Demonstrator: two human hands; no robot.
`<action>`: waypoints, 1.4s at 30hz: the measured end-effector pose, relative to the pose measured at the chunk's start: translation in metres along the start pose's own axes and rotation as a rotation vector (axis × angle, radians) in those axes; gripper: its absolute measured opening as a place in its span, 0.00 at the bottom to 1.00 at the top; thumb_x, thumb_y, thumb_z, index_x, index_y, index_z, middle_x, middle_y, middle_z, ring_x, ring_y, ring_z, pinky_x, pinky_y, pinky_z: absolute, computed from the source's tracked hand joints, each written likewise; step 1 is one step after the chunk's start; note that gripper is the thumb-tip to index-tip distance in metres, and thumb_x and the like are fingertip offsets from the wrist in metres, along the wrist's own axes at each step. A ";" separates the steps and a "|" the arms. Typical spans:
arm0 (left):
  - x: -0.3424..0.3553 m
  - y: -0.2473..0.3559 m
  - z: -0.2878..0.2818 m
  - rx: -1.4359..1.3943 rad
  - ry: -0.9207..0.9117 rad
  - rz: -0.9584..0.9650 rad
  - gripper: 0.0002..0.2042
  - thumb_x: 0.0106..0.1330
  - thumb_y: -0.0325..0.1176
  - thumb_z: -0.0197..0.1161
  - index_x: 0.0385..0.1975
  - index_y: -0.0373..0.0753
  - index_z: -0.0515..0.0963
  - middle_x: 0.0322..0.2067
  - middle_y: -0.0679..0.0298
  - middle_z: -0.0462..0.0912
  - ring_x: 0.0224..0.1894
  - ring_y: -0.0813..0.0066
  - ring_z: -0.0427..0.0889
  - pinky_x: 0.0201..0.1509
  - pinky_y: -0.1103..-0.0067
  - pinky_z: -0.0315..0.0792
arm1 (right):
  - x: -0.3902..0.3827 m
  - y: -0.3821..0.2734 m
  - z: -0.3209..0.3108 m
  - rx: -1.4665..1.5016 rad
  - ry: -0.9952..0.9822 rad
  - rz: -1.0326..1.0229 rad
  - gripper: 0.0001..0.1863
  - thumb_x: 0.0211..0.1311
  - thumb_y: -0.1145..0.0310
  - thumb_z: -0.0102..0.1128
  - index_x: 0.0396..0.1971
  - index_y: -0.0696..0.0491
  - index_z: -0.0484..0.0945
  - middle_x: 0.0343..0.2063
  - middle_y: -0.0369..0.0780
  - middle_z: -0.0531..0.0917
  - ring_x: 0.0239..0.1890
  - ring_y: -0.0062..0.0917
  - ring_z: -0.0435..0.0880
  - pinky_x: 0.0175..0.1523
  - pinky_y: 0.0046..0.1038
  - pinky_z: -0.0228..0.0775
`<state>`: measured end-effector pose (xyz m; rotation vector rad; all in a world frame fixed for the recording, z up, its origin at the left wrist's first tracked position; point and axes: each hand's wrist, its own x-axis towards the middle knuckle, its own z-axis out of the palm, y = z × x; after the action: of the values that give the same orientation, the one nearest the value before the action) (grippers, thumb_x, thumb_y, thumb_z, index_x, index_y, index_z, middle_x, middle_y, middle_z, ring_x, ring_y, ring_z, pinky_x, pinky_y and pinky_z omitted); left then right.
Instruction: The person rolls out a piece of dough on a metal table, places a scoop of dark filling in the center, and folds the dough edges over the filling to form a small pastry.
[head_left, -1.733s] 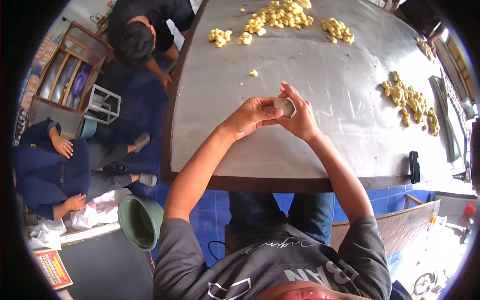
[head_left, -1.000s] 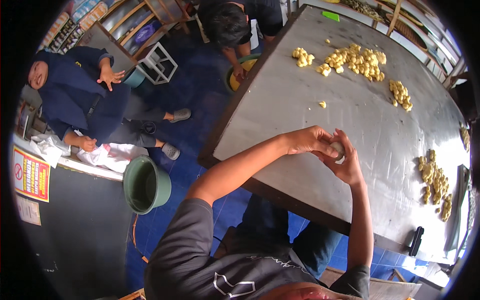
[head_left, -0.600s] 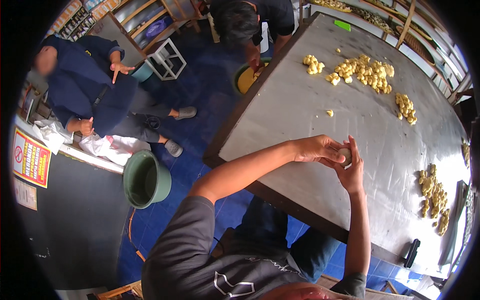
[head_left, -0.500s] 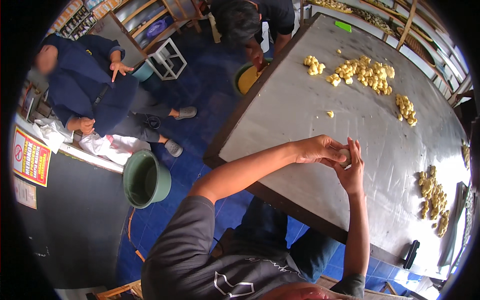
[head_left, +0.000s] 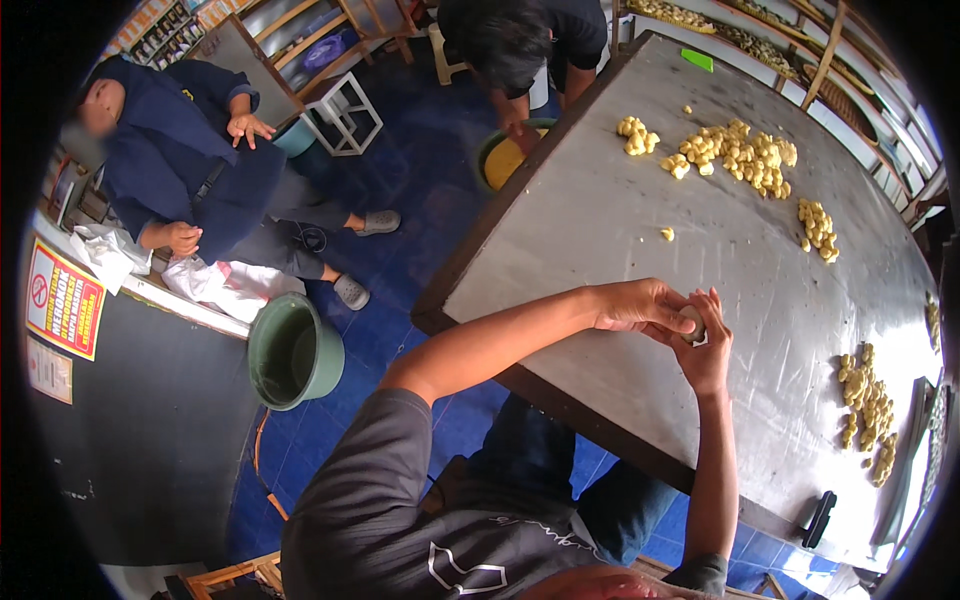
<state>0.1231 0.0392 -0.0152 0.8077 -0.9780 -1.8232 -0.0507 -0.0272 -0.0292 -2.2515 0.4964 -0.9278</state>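
My left hand (head_left: 645, 310) and my right hand (head_left: 705, 350) are both closed round a small, round, grey-beige object (head_left: 690, 325), held over the near part of the metal table (head_left: 580, 240). My left thumb and fingers cover some of it; the right fingers curl over its far side. Lumpy pale-yellow roots, likely ginger, lie in piles across the far middle (head_left: 755, 160) and at the right (head_left: 865, 400), and one small piece (head_left: 667, 234) sits alone beyond my hands.
A person in black (head_left: 510, 50) bends over a tub of yellow contents (head_left: 505, 160) beside the table. Another person (head_left: 190, 160) sits at the left near white sacks (head_left: 225, 285) and a green tub (head_left: 295, 350). A black object (head_left: 818, 520) is at the table's near right; shelves line the back.
My view has swung left since the earliest frame, so the table appears further right and tilted. Both hands keep hold of the round object, with small finger shifts. The seated person's fingers moved.
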 end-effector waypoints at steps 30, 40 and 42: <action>-0.004 -0.003 -0.001 0.007 0.010 0.019 0.19 0.62 0.38 0.68 0.50 0.36 0.77 0.43 0.68 0.81 0.47 0.79 0.80 0.56 0.76 0.75 | 0.001 -0.004 0.011 -0.013 0.054 -0.057 0.19 0.43 0.84 0.64 0.40 0.60 0.78 0.34 0.44 0.83 0.46 0.41 0.82 0.68 0.47 0.58; 0.008 -0.003 -0.007 0.021 0.051 -0.021 0.21 0.63 0.40 0.67 0.51 0.34 0.75 0.46 0.63 0.79 0.49 0.75 0.79 0.55 0.75 0.73 | 0.000 0.009 0.004 -0.060 0.123 -0.030 0.27 0.44 0.76 0.72 0.48 0.60 0.76 0.43 0.46 0.82 0.49 0.45 0.80 0.65 0.40 0.65; 0.002 -0.005 -0.014 0.005 0.061 -0.033 0.22 0.63 0.40 0.67 0.52 0.34 0.74 0.46 0.62 0.79 0.50 0.74 0.79 0.56 0.75 0.72 | 0.003 -0.003 0.009 0.117 0.129 0.121 0.31 0.46 0.75 0.71 0.54 0.60 0.73 0.49 0.46 0.79 0.50 0.43 0.80 0.59 0.38 0.70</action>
<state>0.1320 0.0351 -0.0261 0.8819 -0.9349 -1.8138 -0.0417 -0.0229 -0.0312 -2.0428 0.6127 -1.0169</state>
